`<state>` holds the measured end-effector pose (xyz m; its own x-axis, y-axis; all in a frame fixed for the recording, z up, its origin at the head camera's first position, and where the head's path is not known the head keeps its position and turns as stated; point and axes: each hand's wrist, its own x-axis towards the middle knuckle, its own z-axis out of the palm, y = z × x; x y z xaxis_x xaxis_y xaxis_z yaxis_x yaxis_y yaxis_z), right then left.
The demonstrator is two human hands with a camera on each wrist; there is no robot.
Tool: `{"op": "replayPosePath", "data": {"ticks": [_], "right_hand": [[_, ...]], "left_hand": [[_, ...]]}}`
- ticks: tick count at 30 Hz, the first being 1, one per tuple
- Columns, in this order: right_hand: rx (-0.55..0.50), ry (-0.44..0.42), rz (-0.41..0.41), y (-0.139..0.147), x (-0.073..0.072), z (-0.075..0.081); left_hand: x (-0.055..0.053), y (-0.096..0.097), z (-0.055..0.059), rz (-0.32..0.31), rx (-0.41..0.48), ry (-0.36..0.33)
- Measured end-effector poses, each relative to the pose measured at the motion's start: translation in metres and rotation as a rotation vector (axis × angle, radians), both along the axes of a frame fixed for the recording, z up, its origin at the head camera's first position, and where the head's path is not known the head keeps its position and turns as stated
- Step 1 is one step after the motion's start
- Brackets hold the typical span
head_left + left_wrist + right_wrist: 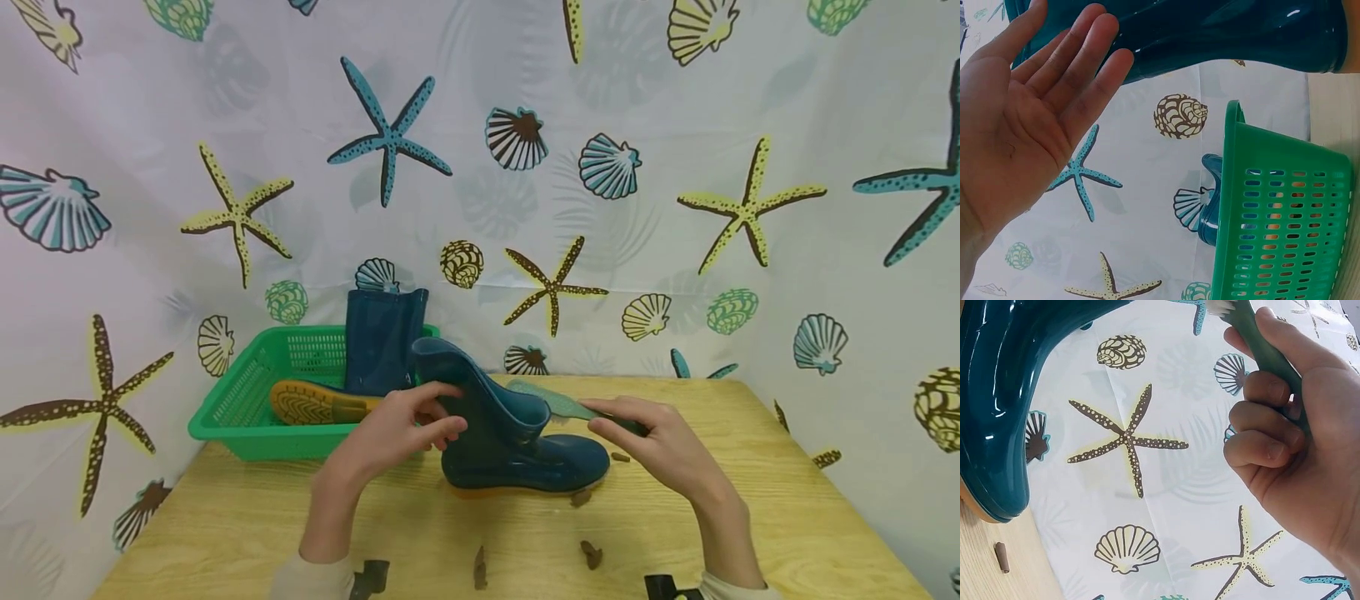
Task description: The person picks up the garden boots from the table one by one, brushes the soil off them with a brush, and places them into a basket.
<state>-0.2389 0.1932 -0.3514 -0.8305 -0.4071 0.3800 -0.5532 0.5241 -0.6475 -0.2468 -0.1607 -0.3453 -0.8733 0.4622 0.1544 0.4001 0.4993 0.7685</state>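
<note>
A dark blue rubber boot point(487, 433) with a tan sole stands on the table, its shaft leaning left and its toe to the right. My left hand point(408, 425) is at the boot's shaft, its loosely extended fingers overlapping the blue surface in the left wrist view. Curled around the handle of a green brush point(1266, 347), my right hand point(1291, 419) holds it above the boot's toe. White bristles show at the brush's near end in the right wrist view. In the head view, the brush head lies just behind the boot's opening.
A green plastic basket point(247, 433) sits at the back left. In it are another blue boot shaft point(378, 342) and a boot's tan sole point(307, 404). Several brown bits, such as a curled piece point(591, 554), lie on the wooden table point(697, 467). A patterned cloth point(465, 208) hangs behind.
</note>
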Motion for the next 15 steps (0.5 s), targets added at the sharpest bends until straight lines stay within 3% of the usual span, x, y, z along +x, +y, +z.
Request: {"op": "replayPosePath", "data": {"ticks": [8,15], "right_hand": [[0.000,0.006,0.040,-0.005,-0.002,-0.003],[0.027,0.021,0.068,-0.012,-0.004,-0.005]], "left_hand": [[-0.002,0.011,-0.004,0.011,-0.016,-0.002],[-0.004,0.015,-0.008,-0.021,-0.002,-0.039]]}}
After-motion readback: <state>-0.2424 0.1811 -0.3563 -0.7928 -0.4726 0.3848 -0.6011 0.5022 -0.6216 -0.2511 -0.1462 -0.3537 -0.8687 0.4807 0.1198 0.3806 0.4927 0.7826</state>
